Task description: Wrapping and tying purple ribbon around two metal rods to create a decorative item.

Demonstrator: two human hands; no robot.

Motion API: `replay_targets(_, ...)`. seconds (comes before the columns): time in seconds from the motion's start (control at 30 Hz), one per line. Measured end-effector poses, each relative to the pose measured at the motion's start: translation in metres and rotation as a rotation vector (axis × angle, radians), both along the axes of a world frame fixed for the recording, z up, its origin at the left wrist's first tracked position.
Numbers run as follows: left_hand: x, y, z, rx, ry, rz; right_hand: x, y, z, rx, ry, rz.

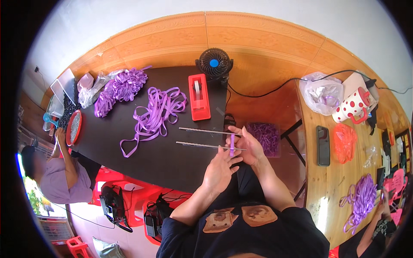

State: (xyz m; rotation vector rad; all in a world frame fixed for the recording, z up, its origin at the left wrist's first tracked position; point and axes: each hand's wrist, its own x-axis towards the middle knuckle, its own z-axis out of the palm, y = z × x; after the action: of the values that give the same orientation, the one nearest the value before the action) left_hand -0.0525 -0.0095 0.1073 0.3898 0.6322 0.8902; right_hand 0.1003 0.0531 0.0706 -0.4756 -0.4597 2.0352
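A short band of purple ribbon [232,145] passes across two thin, parallel metal-looking rods [200,145] near their right ends. My right hand [253,148] is at that end, with its fingertips gripping the ribbon close to the upper rod. From below, my left hand [219,171] reaches up to the lower rod. Its fingers are apart, the thumb by the rod and the other tips beside the ribbon's lower end. What supports the rods cannot be made out. A loose pile of purple ribbon [157,112] lies on the dark table [172,167], left of the rods.
A red tape dispenser [199,96] and a black fan [214,64] stand at the back. Below the table edge sits a bin of purple pieces [264,138]. A wooden table [318,180] at right holds a phone [322,145] and a tumbler [350,105]. Other people sit at both sides.
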Motion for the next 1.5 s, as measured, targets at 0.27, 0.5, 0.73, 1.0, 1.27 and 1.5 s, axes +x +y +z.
replay_targets(0.27, 0.004, 0.001, 0.001, -0.022, 0.042, 0.031, -0.005, 0.008, -0.008, -0.009, 0.202, 0.064)
replay_targets(0.5, 0.005, -0.001, 0.004, -0.046, 0.057, 0.047, -0.005, 0.011, -0.014, 0.007, 0.260, 0.105)
replay_targets(0.73, 0.003, -0.001, 0.005, -0.036, 0.061, 0.046, -0.006, 0.010, -0.017, 0.032, 0.249, 0.084)
replay_targets(1.0, 0.005, 0.000, 0.008, -0.052, 0.079, 0.046, -0.006, 0.015, -0.027, 0.092, 0.081, 0.003)
replay_targets(1.27, 0.005, 0.000, 0.007, -0.063, 0.047, 0.053, -0.011, 0.018, -0.050, 0.235, 0.335, 0.055)
replay_targets(1.5, 0.004, 0.001, 0.009, -0.027, 0.019, 0.019, -0.010, 0.017, -0.070, 0.171, 0.246, -0.009)
